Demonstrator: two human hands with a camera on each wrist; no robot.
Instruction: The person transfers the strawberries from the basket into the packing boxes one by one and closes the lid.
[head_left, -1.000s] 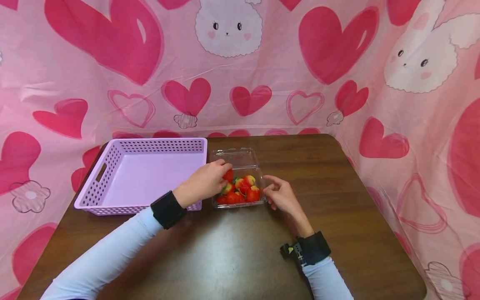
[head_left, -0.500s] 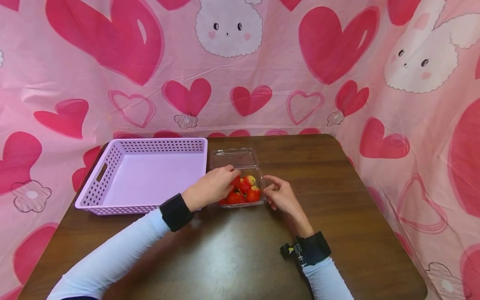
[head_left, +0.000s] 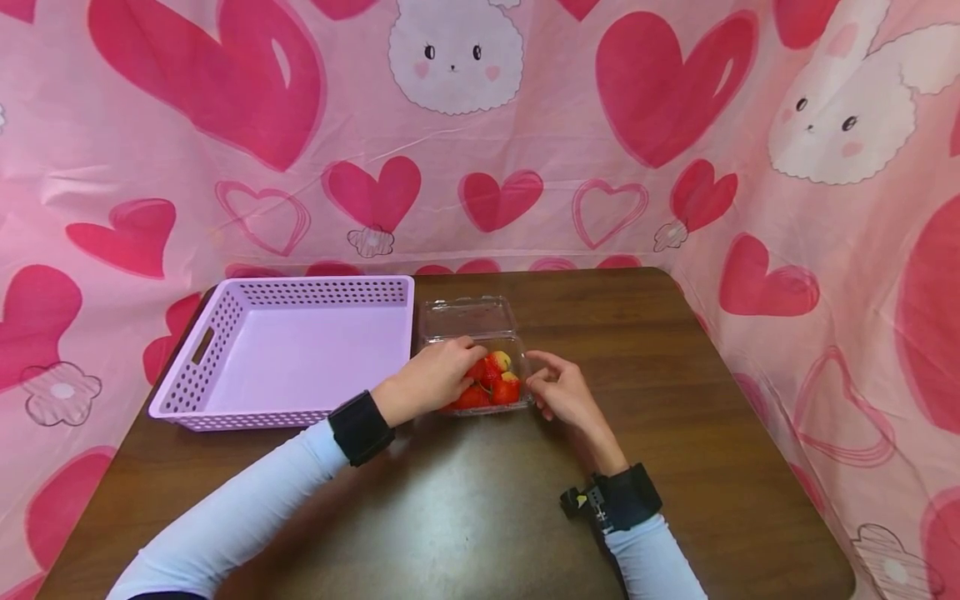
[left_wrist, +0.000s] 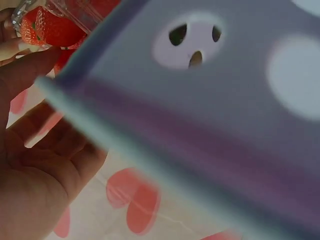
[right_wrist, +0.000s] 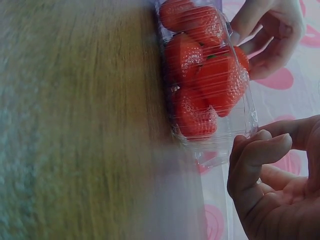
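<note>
A clear plastic clamshell box [head_left: 468, 317] lies with its lid folded back on the table. Several red strawberries [right_wrist: 217, 82] fill its base, some with pale ends. My left hand [head_left: 431, 379] reaches into the left side of the box and holds a strawberry [right_wrist: 242, 57] between thumb and fingers; the hand largely covers that fruit in the head view. At the opposite side, my right hand [head_left: 562, 392] pinches the box's edge with thumb and index finger, its other fingers bent. In the left wrist view, the left hand [left_wrist: 42, 165] appears beside a blurred basket rim.
A lilac perforated basket [head_left: 318, 417] stands left of the box, close to the left forearm. Brown wooden table [head_left: 652, 400] extends to the right and in front. A pink heart-print cloth [head_left: 502, 133] hangs behind and at the sides.
My left hand has moved slightly right and down over the box, carrying a strawberry in among the others. The right hand stays at the box's edge.
</note>
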